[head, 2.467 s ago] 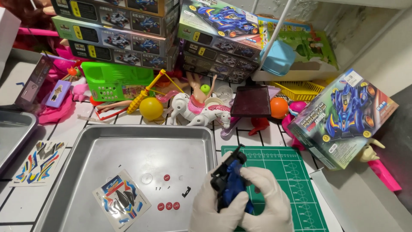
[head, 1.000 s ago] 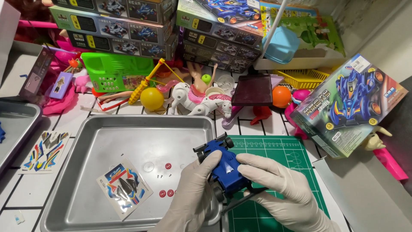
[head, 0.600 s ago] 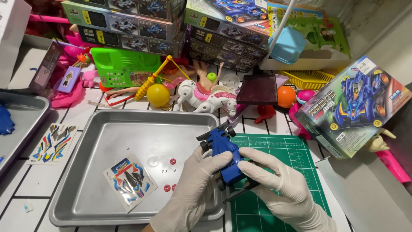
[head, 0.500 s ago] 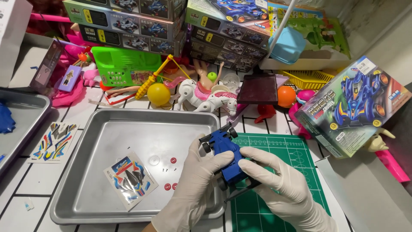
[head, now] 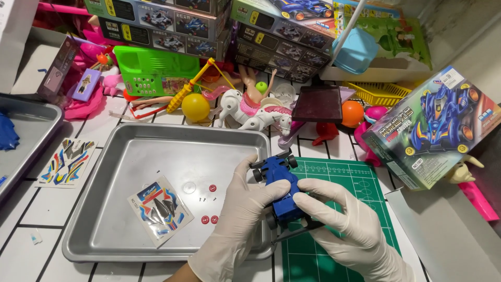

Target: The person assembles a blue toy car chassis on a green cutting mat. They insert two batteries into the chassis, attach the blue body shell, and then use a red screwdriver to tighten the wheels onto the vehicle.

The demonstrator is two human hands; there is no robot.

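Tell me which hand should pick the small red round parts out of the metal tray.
Left, probably. The left hand grips the blue toy car right at the metal tray rim, beside the red round parts. The right hand is over the green cutting mat, farther away.

The blue toy car [head: 280, 190] now sits higher and further forward between the gloved left hand [head: 237, 219] and right hand [head: 347, 227], its nose over the steel tray's [head: 99, 235] right edge, where earlier it was low over the green cutting mat [head: 365, 183].

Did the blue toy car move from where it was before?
Yes. The blue toy car moved up and left, from over the green cutting mat to the metal tray's right rim.
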